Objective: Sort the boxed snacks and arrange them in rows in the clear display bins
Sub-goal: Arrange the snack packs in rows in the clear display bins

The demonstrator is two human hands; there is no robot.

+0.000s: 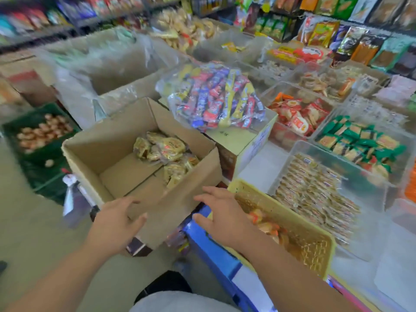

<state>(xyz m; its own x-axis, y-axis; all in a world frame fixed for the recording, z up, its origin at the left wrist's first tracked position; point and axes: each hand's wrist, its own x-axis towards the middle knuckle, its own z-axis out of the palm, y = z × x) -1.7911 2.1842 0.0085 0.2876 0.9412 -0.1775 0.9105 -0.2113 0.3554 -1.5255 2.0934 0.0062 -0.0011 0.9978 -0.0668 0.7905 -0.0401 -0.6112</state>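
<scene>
Two bare hands reach forward at the near side of an open cardboard box (pixel 126 174). The left hand (pixel 117 224) is at the box's near wall by its left corner, fingers loosely curved and thumb held away from them. Its grip is apart with nothing clamped in it, and motion blur hides whether the fingertips touch the cardboard. The right hand (pixel 221 212) hovers by the box's near right corner, fingers spread and fairly straight, its grip likewise apart and holding nothing. It lies above a blue plastic crate (pixel 216 253) and the left end of a yellow woven basket (pixel 315 248) with orange-wrapped items inside.

Inside the box, a loose heap of gold-wrapped snack packets (pixel 164 149) lies toward the far right corner, and the rest of the box floor is bare cardboard. To the right, on the white bench (pixel 258 163), stands a clear bin (pixel 299 152) holding pale gold packets set in tight rows. Beyond it, other clear bins hold green-wrapped packets (pixel 358 140) and red-wrapped packets (pixel 297 118). A clear bag of multicoloured sweets (pixel 216 97) rests on a closed carton just behind the box. A dark green crate (pixel 42 174) sits on the floor to the left
</scene>
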